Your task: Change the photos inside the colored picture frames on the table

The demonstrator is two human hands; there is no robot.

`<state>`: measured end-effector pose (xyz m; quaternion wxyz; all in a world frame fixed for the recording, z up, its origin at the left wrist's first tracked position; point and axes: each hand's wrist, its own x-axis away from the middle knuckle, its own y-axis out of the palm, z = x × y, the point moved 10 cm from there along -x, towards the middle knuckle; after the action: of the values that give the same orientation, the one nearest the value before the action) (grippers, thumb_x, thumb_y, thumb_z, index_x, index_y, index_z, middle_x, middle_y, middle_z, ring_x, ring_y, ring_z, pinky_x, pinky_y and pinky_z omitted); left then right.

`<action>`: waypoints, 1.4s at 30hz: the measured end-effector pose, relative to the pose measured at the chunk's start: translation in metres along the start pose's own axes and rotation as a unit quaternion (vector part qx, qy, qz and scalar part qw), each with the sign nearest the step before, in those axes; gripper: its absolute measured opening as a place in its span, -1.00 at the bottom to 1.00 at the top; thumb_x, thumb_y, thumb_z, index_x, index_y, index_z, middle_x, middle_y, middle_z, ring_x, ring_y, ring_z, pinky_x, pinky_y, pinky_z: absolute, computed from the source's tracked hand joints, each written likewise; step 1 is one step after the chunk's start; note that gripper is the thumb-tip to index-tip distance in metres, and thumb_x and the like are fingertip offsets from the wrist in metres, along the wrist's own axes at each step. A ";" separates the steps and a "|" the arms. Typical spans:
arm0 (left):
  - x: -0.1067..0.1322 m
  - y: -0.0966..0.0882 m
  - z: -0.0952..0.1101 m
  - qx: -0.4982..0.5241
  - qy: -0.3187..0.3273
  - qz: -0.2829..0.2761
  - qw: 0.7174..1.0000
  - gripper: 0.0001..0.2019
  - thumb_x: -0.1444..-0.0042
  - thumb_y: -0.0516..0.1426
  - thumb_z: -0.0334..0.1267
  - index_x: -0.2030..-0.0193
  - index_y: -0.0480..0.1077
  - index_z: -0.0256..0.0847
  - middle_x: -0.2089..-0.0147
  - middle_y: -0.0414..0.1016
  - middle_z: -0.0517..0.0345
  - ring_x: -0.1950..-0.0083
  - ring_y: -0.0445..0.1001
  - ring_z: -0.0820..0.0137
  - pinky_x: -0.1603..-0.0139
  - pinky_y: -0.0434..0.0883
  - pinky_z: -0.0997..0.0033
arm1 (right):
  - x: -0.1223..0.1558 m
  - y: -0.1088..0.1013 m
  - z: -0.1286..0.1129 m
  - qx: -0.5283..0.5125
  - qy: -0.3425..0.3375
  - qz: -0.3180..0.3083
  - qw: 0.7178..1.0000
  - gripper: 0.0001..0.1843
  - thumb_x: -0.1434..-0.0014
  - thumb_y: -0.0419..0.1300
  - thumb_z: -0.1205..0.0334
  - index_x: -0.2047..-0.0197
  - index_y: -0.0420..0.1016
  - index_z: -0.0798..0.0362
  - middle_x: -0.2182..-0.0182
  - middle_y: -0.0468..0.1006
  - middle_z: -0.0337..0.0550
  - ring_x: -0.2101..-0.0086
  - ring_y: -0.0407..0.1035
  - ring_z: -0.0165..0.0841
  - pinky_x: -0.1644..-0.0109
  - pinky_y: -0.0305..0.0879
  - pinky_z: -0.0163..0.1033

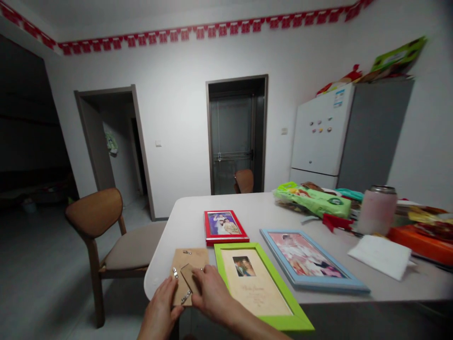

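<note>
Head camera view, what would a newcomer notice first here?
Three bright picture frames lie on the white table: red frame farthest, green frame nearest, blue frame right of it. At the near edge, left hand and right hand touch a brown backing board. A red banner lines the wall top.

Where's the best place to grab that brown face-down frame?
Probably its near short edge, coming from the table's near rim: the brown frame lies flat with that end by the rim, under the left hand and right hand; the green frame crowds its right side.
</note>
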<state>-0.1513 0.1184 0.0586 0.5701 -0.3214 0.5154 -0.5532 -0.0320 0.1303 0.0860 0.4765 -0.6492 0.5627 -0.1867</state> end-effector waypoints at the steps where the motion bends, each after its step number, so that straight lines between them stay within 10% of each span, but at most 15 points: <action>1: -0.001 -0.003 0.007 0.008 0.010 0.005 1.000 -0.52 0.14 0.09 -0.41 -0.02 0.22 -0.41 -0.09 0.21 -0.15 -0.11 0.19 0.27 -0.11 0.15 0.32 | 0.001 -0.005 0.005 -0.023 0.003 0.008 1.000 -0.45 0.22 0.13 0.25 0.05 0.30 0.05 0.22 0.35 -0.03 0.19 0.22 -0.24 0.12 0.13 -0.21; 14: -0.003 0.018 0.159 0.135 0.123 -0.067 0.981 -0.51 0.20 0.22 -0.32 0.05 0.28 -0.32 -0.09 0.22 -0.08 -0.12 0.14 0.23 -0.13 0.11 0.33 | 0.071 -0.097 0.115 -0.005 0.061 -0.001 0.998 -0.56 0.19 0.03 0.26 0.17 0.42 0.08 0.28 0.38 -0.09 0.22 0.26 -0.30 0.10 0.14 -0.26; 23: -0.005 0.034 0.160 0.115 0.131 -0.093 0.980 -0.76 0.05 0.08 -0.27 0.19 0.34 -0.25 0.01 0.33 0.04 -0.11 0.15 0.25 -0.13 0.03 0.22 | 0.066 -0.089 0.119 0.056 0.029 0.019 0.998 -0.59 0.18 0.03 0.33 0.20 0.45 0.02 0.32 0.39 -0.11 0.27 0.26 -0.33 0.17 0.12 -0.28; 42: 0.006 0.036 0.159 0.135 0.146 -0.123 0.972 -0.34 0.18 0.17 -0.10 -0.08 0.11 -0.29 -0.13 0.16 -0.03 -0.15 0.08 0.23 -0.16 -0.01 0.26 | 0.032 -0.096 0.166 0.116 0.073 0.042 0.990 -0.72 0.07 -0.03 0.35 0.43 0.52 0.10 0.43 0.40 -0.10 0.33 0.27 -0.36 0.20 0.14 -0.32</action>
<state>0.0090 0.0865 0.0649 0.4543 -0.2184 0.4705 -0.7243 0.1598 0.1609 0.0767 0.5138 -0.5502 0.5969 -0.2776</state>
